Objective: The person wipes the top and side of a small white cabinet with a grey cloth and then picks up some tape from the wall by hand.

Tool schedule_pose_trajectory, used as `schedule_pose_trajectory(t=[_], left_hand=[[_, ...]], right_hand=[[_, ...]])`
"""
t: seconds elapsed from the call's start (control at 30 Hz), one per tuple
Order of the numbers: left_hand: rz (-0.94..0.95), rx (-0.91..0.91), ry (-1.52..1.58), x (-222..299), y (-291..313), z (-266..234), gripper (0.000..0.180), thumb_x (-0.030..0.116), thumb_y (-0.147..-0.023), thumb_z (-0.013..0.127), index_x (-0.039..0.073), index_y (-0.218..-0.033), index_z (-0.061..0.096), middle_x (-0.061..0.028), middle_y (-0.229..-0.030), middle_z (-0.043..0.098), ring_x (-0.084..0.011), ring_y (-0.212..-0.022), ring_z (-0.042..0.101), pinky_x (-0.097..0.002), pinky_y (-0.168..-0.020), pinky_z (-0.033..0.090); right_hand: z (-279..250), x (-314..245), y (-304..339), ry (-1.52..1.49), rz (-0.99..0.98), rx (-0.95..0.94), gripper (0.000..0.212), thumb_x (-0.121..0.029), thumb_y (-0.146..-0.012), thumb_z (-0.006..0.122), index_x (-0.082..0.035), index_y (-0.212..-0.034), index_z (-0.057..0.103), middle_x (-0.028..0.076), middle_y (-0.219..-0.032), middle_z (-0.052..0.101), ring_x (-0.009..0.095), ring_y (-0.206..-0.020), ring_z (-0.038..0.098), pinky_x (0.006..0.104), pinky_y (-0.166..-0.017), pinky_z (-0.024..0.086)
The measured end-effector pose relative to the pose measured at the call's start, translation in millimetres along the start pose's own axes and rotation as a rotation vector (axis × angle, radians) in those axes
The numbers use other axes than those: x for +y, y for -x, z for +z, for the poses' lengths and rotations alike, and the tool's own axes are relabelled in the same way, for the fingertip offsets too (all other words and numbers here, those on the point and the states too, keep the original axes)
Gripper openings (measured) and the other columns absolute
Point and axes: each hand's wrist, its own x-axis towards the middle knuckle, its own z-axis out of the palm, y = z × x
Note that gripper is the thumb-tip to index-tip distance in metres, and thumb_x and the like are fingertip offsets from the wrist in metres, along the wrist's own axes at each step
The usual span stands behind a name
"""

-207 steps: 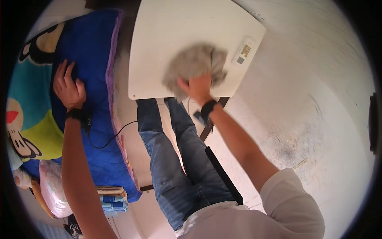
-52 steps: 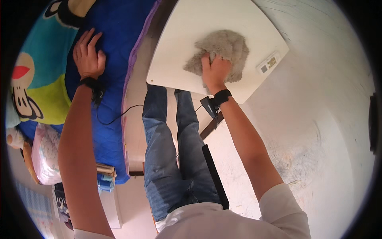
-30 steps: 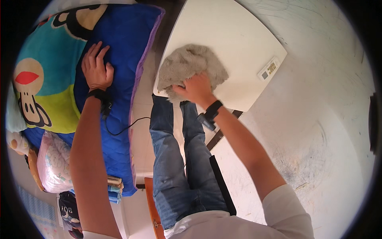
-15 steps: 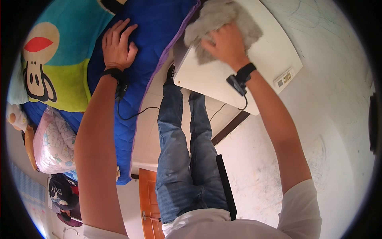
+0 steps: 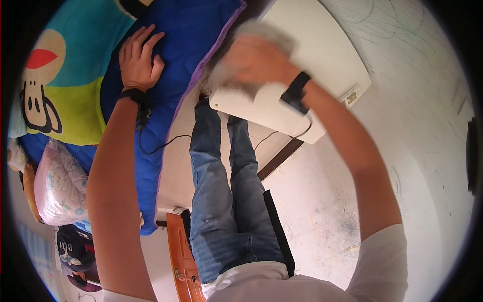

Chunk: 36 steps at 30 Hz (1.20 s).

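Note:
My left hand [image 5: 140, 63] lies flat on a blue quilt [image 5: 188, 45] with purple edging, fingers spread and holding nothing. On the near left part of a white tabletop [image 5: 324, 55], my right hand [image 5: 259, 59] grips a fluffy grey cloth [image 5: 274, 34]. Both the hand and the cloth are smeared by motion. Part of the cloth shows beyond the fingers, and part reaches toward the tabletop's left edge by the quilt. Each wrist wears a black band with a small device and a thin cable.
A white remote control [image 5: 350, 95] lies at the tabletop's right edge, near a scribbled white wall [image 5: 412, 136]. A colourful cartoon blanket [image 5: 80, 65] and a wrapped floral pillow [image 5: 63, 186] are at left. An orange-brown door [image 5: 182, 251] stands behind my legs.
My right hand has swept left and slightly nearer with the grey cloth, toward the tabletop's left edge. My left hand stays on the quilt; the whole view has shifted slightly.

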Motion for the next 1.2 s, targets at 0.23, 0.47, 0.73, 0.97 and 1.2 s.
schedule_pose_trajectory(t=[0.23, 0.47, 0.73, 0.97, 1.2], left_hand=[[0.010, 0.036, 0.017, 3, -9, 5, 0.048, 0.023, -0.078, 0.053, 0.023, -0.125, 0.062, 0.0006, -0.138, 0.056, -0.0234, -0.130, 0.050, -0.0451, -0.111, 0.034], [0.024, 0.048, 0.027, 3, -9, 6, 0.049, 0.025, -0.077, 0.054, 0.025, -0.126, 0.062, 0.0017, -0.138, 0.055, -0.0226, -0.130, 0.050, -0.0444, -0.111, 0.035], [0.024, 0.039, 0.064, 7, -10, 2, 0.049, 0.022, -0.078, 0.054, 0.021, -0.126, 0.062, -0.0002, -0.137, 0.056, -0.0242, -0.129, 0.050, -0.0453, -0.110, 0.035], [0.023, -0.014, -0.007, 3, -8, -5, 0.046, 0.022, -0.081, 0.050, 0.015, -0.125, 0.062, -0.0061, -0.139, 0.055, -0.0289, -0.129, 0.050, -0.0474, -0.111, 0.034], [-0.001, 0.011, 0.045, 5, -10, 2, 0.048, 0.021, -0.079, 0.052, 0.017, -0.126, 0.061, -0.0043, -0.139, 0.054, -0.0274, -0.131, 0.049, -0.0482, -0.112, 0.033]], right_hand=[[-77, 51, -12, 0.283, 0.123, 0.189, 0.029, -0.031, -0.079, 0.071, -0.003, -0.085, 0.063, 0.013, -0.086, 0.056, 0.032, -0.095, 0.056, 0.0492, -0.100, 0.041], [22, -43, 7, 0.240, 0.089, 0.142, 0.032, -0.048, -0.081, 0.069, -0.019, -0.096, 0.065, 0.003, -0.101, 0.061, 0.023, -0.110, 0.057, 0.0424, -0.111, 0.036], [46, -77, 10, 0.075, 0.056, 0.028, 0.034, -0.038, -0.072, 0.073, -0.016, -0.097, 0.065, 0.001, -0.106, 0.061, 0.021, -0.113, 0.056, 0.0404, -0.111, 0.037], [-47, 28, -1, 0.193, 0.106, 0.199, 0.041, -0.042, -0.072, 0.081, -0.007, -0.092, 0.071, 0.007, -0.101, 0.068, 0.028, -0.106, 0.062, 0.0418, -0.101, 0.046], [-68, 61, -2, 0.281, 0.368, 0.128, 0.039, -0.035, -0.082, 0.070, -0.004, -0.105, 0.066, 0.015, -0.109, 0.063, 0.032, -0.110, 0.056, 0.0475, -0.112, 0.034]])
